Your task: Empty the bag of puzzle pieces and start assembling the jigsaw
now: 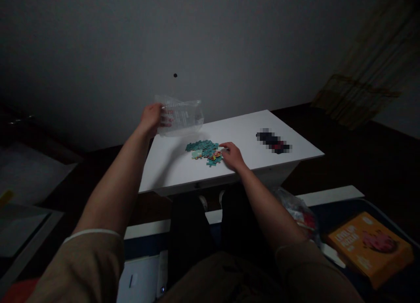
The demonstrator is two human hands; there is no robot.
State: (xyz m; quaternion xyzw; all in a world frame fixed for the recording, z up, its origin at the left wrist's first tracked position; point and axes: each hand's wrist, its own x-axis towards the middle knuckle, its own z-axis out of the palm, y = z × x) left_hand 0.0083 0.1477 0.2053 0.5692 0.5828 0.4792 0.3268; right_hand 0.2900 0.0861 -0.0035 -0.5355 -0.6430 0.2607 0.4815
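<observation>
My left hand [151, 118] is raised over the far left of a small white table [249, 132] and is closed on a clear plastic bag [180, 115] that looks empty. A heap of teal jigsaw pieces [204, 151] lies in the middle of the table. My right hand [232, 155] rests on the table at the right edge of the heap, fingers touching the pieces, nothing gripped that I can see.
A dark blurred object [274, 142] lies on the right half of the table. An orange puzzle box [370, 246] sits on the bed at lower right, with a crumpled plastic bag [297, 211] beside my right forearm. A curtain [367, 88] hangs at the far right.
</observation>
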